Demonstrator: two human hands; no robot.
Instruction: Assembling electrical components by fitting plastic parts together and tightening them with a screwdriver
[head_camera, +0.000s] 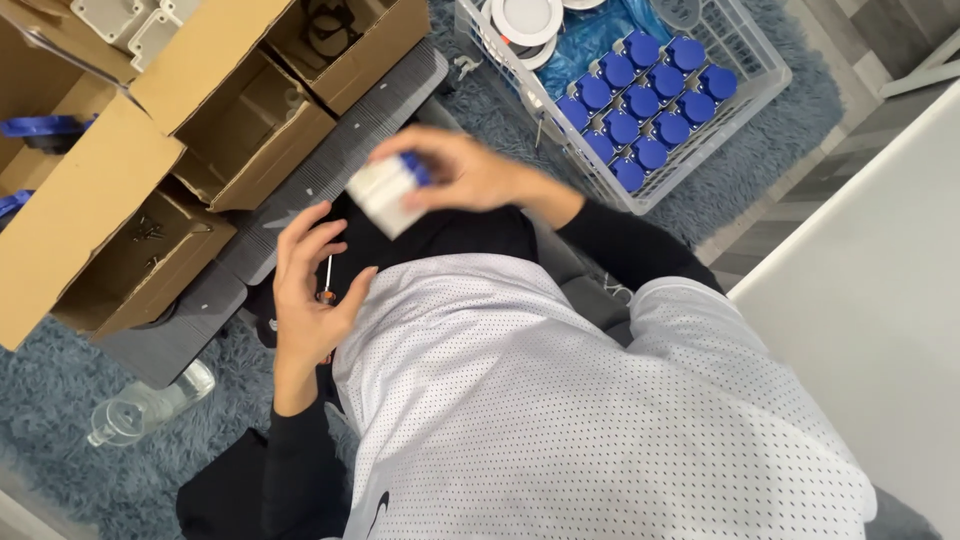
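My right hand (470, 172) grips a small white box-shaped part with a blue piece on it (385, 192), blurred by motion, above my lap. Just below and to the left, my left hand (308, 285) is raised with its fingers curled loosely. A small screwdriver (327, 282) with a thin metal shaft and an orange-red handle rests against its palm under the thumb. Both arms are in black sleeves, and a white mesh shirt (560, 400) fills the lower middle of the view.
A white plastic crate (745, 95) at the top right holds several blue-capped white parts and round white fittings. Open cardboard boxes (90, 190) stand at the left. A clear plastic bottle (140, 408) lies on the grey shaggy rug. A white surface (880, 300) is at the right.
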